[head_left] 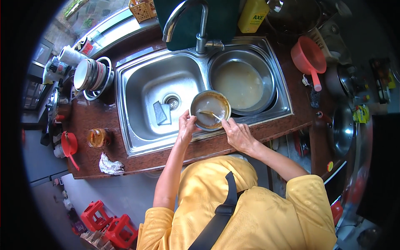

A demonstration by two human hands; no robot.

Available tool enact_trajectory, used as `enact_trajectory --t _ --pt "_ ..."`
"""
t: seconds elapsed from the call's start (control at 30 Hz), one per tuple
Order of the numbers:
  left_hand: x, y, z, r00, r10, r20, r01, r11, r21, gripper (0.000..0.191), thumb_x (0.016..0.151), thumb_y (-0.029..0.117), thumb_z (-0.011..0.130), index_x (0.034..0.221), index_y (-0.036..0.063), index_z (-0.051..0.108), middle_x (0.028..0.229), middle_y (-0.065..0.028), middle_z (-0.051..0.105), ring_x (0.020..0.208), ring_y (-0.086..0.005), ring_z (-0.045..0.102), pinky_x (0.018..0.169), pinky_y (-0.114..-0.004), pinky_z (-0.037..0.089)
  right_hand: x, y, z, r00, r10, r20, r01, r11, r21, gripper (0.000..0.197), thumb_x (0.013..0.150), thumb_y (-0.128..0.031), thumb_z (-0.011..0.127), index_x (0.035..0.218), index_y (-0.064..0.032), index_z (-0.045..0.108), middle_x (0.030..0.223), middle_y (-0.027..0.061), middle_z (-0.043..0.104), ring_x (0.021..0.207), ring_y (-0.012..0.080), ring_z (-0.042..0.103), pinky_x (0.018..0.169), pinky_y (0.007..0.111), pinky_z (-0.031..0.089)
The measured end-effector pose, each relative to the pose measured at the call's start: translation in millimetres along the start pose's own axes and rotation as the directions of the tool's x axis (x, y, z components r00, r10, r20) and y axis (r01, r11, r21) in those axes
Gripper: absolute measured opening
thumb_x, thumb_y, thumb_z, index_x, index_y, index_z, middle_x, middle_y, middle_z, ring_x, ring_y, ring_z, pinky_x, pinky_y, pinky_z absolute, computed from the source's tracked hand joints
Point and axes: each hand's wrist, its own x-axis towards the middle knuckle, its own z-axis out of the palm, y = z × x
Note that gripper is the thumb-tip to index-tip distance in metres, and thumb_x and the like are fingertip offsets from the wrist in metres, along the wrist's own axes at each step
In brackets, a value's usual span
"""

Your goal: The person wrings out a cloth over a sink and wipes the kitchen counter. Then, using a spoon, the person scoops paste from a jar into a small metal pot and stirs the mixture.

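Observation:
My left hand (187,125) grips the left rim of a round metal bowl (228,106) near the sink's front edge. Cloudy brownish liquid (207,107) fills part of it, and a brown residue lines the inner wall. Between the fingers of my right hand (239,136) is the pale handle of a spoon (215,116), whose tip dips into that liquid. Just behind the bowl, a large steel basin (272,78) of murky water sits in the right sink compartment. Two grey scouring pads (162,114) lie by the drain (172,101) in the left compartment (137,84).
A chrome faucet (201,28) arches over the sink. Stacked bowls (83,75), a glass jar (97,137), a red ladle (69,144) and crumpled tissue (111,164) occupy the left counter. Right of the sink is a pink dipper (307,56); a yellow detergent bottle (253,17) stands behind.

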Motion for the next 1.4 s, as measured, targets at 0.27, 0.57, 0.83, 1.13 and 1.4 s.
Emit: enact_trajectory --t 0.27,0.57,0.83,1.13,1.4 --pt "4 -17 3 0.984 0.167 -0.067 -0.153 0.972 0.181 0.024 0.08 0.007 0.042 0.103 0.003 0.049 0.072 -0.0047 0.052 0.056 -0.0115 0.054 0.038 -0.022 0.048 14 -7 15 0.979 0.199 0.038 -0.198 0.98 -0.004 0.04 0.078 -0.003 0.048 0.118 0.0003 0.047 0.087 0.0201 0.055 0.063 0.0333 0.059 0.058 0.042 0.048" --pt "-6 -12 20 0.924 0.341 -0.174 -0.309 0.932 0.186 0.05 0.076 -0.001 0.04 0.126 0.001 0.039 0.098 -0.0121 0.055 0.055 -0.015 0.052 0.036 -0.024 0.044 26 2 25 0.952 0.306 0.002 -0.301 0.938 -0.172 0.044 0.077 -0.004 0.052 0.12 0.0015 0.045 0.083 0.0197 0.058 0.063 0.0286 0.064 0.055 0.035 0.052" --pt "8 -18 21 0.828 0.519 -0.214 -0.507 0.855 0.113 0.04 0.073 -0.005 0.039 0.111 -0.0083 0.051 0.092 -0.0112 0.058 0.084 -0.015 0.051 0.078 -0.025 0.042 17 -20 31 0.972 0.233 0.015 -0.227 0.959 -0.169 0.041 0.077 -0.003 0.049 0.116 0.0045 0.046 0.07 0.0164 0.059 0.057 0.0263 0.063 0.051 0.034 0.052" --pt "18 -35 18 0.816 0.518 -0.257 -0.519 0.852 0.066 0.04 0.074 -0.006 0.041 0.112 -0.0079 0.051 0.098 -0.0093 0.057 0.09 -0.014 0.051 0.08 -0.024 0.041 -6 -41 27 0.974 0.213 0.082 -0.202 0.972 -0.123 0.041 0.078 -0.004 0.049 0.117 0.0057 0.043 0.072 0.0172 0.058 0.058 0.027 0.063 0.05 0.034 0.051" --pt "12 -36 14 0.868 0.472 -0.153 -0.466 0.881 0.079 0.04 0.074 -0.007 0.041 0.113 -0.0071 0.051 0.099 -0.0077 0.057 0.09 -0.0135 0.051 0.081 -0.023 0.041 -13 -16 4 0.971 0.215 0.1 -0.219 0.975 0.031 0.045 0.074 0.0 0.049 0.119 -0.0009 0.048 0.074 0.0181 0.055 0.06 0.0336 0.058 0.054 0.043 0.048"
